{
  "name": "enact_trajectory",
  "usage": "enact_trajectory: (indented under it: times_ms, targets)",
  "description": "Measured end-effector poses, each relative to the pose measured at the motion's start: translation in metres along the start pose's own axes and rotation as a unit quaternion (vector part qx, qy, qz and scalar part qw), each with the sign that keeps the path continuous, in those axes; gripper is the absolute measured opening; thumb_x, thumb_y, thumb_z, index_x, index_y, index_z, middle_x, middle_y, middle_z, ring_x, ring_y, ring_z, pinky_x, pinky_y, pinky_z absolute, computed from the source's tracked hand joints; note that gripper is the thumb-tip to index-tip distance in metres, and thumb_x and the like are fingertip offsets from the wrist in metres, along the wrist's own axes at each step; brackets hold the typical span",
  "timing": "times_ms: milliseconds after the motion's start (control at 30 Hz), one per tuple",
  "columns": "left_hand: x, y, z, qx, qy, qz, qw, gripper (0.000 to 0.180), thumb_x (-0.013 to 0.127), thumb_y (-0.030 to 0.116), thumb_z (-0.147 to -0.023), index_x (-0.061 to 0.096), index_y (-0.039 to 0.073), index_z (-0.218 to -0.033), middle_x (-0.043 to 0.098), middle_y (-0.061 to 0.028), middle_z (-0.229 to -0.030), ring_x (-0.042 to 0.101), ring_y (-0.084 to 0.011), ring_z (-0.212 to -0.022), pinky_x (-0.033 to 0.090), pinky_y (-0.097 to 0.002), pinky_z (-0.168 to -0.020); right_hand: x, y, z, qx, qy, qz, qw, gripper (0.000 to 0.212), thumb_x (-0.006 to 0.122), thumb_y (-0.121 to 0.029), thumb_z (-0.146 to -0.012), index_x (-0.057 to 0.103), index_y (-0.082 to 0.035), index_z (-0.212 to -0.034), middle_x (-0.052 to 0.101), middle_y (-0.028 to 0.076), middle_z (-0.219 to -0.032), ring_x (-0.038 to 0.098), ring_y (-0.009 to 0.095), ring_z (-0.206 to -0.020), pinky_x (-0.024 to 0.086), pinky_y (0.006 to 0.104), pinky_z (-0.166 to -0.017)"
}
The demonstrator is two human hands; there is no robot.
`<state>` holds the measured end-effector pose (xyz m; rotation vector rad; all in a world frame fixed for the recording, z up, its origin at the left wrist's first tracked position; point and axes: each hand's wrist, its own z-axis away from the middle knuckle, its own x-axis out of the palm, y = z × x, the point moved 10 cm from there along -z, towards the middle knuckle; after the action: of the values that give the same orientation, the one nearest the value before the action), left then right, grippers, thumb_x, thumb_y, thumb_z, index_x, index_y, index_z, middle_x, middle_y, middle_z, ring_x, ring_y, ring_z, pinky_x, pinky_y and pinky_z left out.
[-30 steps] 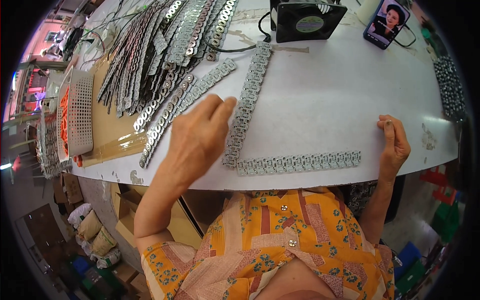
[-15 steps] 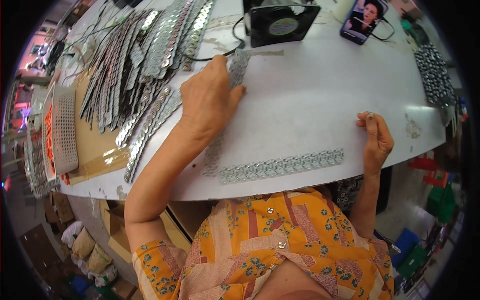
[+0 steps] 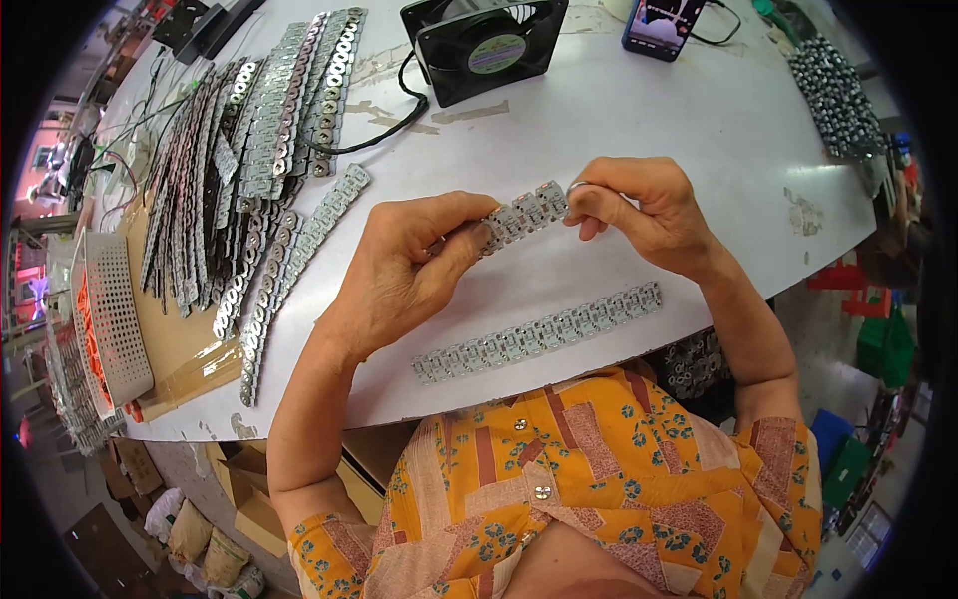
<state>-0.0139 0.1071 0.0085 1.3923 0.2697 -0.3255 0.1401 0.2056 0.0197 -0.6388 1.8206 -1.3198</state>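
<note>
My left hand point(image 3: 404, 262) grips one end of a grey segmented strip point(image 3: 527, 217), thumb on top, holding it raised over the table. The strip looks like a row of small circuit-board plates, and its left end is hidden in my fingers. At the strip's right end, my right hand point(image 3: 649, 212) is closed in a pinch on a small shiny round piece point(image 3: 577, 187); whether that piece touches the strip I cannot tell. Nearer to me, a second grey segmented strip point(image 3: 539, 334) lies flat on the white table point(image 3: 738, 170).
Left of my arm lies a heap of similar strips point(image 3: 200, 200), some bearing round silver discs. Beside it stands a white perforated basket point(image 3: 118, 319) with orange things in it. A black fan point(image 3: 489, 50), its cable and a phone point(image 3: 664, 25) are at the back.
My left hand has come nearer, bringing a strip up from the table. The right hand has moved left to that strip's end. The view has shifted a little.
</note>
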Motion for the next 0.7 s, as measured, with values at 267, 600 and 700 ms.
enact_trajectory:
  times_ms: [267,600,700]
  targets:
    - [-0.012,0.014,0.003,0.119,0.06,0.0,0.991,0.019,0.065,-0.003,-0.095,0.072,-0.005,-0.112,0.07,-0.0081,-0.081,0.059,-0.0091,-0.069,0.049,-0.0258,-0.062,0.013,0.0,-0.016,0.005,-0.092,0.024,0.995,0.025,0.064,-0.019,-0.105,0.074,0.0,-0.091,0.07,0.003,-0.077,0.064,0.009,-0.065,0.055,0.0247,-0.059]
    - [-0.018,0.01,-0.001,0.091,0.059,-0.01,0.994,0.016,0.067,0.001,-0.096,0.072,-0.004,-0.109,0.067,-0.0072,-0.076,0.058,-0.0114,-0.065,0.049,-0.0272,-0.062,0.024,-0.003,-0.033,-0.022,-0.151,0.032,0.988,0.022,0.065,-0.014,-0.103,0.071,0.003,-0.091,0.07,0.007,-0.072,0.067,0.015,-0.059,0.054,0.0266,-0.053]
    - [-0.015,0.012,-0.01,0.038,0.01,-0.006,0.999,0.017,0.069,0.011,-0.099,0.073,-0.003,-0.107,0.067,-0.0048,-0.075,0.058,-0.0097,-0.065,0.048,-0.0257,-0.06,0.026,-0.016,-0.038,-0.044,-0.149,0.052,0.987,0.023,0.065,-0.016,-0.104,0.069,0.001,-0.089,0.069,0.007,-0.071,0.067,0.015,-0.059,0.053,0.0274,-0.052]
